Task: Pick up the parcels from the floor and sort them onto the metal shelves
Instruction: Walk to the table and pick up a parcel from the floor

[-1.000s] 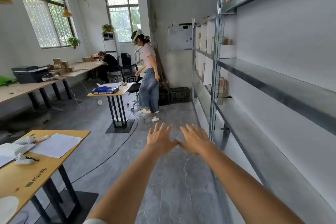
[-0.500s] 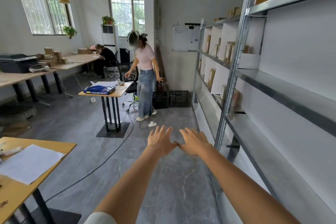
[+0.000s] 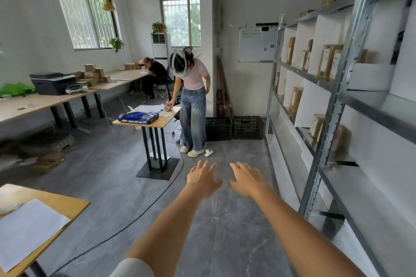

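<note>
A: What are the hands doing?

B: Both arms are reaching forward over the grey floor (image 3: pixel 236 220); the left hand (image 3: pixel 202 179) and the right hand (image 3: pixel 246 179) are hovering palm-down, just beside each other but not touching; fingers are spreading loosely apart, and neither hand is gripping anything.

A: And the parcels?

B: Brown parcels (image 3: pixel 329 60) are standing upright on the metal shelves (image 3: pixel 333 105) along the right wall, most of them further down the row; some are sitting between white divider sheets; no parcel is showing on the floor close to the hands.

A: Anyone else around?

B: A person in a pink top (image 3: pixel 194 101) is bending over a small table (image 3: pixel 146 122), wearing a headset; a blue package (image 3: pixel 138 117) is lying on that table; two black crates (image 3: pixel 234 128) are sitting against the far wall; another person (image 3: pixel 153 76) is sitting at the long desk near a printer (image 3: pixel 53 83).
</note>
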### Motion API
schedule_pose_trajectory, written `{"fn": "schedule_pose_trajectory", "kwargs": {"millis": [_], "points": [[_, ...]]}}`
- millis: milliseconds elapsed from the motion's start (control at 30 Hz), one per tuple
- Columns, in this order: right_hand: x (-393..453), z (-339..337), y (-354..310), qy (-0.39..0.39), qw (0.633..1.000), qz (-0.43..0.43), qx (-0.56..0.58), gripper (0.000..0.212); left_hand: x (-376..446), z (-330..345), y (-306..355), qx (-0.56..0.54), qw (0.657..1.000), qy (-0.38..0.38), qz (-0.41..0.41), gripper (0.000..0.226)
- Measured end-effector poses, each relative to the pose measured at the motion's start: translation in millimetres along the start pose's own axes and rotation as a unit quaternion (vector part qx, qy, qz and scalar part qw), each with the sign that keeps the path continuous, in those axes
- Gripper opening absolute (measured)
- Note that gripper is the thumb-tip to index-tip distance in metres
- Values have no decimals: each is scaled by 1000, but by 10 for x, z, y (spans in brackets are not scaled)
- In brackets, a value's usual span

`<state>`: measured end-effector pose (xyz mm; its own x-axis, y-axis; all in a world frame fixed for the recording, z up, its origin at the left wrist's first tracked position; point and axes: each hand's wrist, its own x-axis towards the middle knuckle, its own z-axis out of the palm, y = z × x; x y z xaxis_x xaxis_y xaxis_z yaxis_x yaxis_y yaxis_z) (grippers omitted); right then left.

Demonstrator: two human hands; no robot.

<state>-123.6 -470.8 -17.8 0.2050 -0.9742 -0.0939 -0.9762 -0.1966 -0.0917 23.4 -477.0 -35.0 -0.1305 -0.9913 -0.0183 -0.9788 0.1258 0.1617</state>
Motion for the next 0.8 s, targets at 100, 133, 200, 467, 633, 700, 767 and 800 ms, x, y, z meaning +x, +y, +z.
{"fn": "schedule_pose_trajectory", "kwargs": {"millis": [100, 133, 200, 467, 633, 700, 767, 800], "points": [[561, -111, 128, 0, 1000, -23, -7, 67, 512, -35, 75, 6, 1000, 2, -4, 67], [738, -151, 173, 2, 1000, -28, -8, 67, 667, -46, 61, 4, 1000, 4, -11, 67], [1077, -206, 252, 2, 999, -34, -6, 64, 959, -64, -33, -6, 1000, 1, -30, 67], [2397, -246, 161, -16, 998, -65, -20, 58, 2090, -125, -625, -20, 998, 3, -60, 63], [3474, -215, -140, 1, 996, -89, -9, 54, 2996, -206, -1228, -27, 997, 4, -69, 63], [3932, -253, -298, -4, 996, -94, -9, 55, 3333, -305, -1536, -27, 996, 7, -80, 63], [4375, -352, -465, -10, 995, -98, -19, 59, 3665, -438, -1865, -29, 995, 16, -96, 61], [4582, -415, -554, -7, 995, -102, -23, 60, 3807, -505, -2030, -29, 994, 20, -104, 61]]}}
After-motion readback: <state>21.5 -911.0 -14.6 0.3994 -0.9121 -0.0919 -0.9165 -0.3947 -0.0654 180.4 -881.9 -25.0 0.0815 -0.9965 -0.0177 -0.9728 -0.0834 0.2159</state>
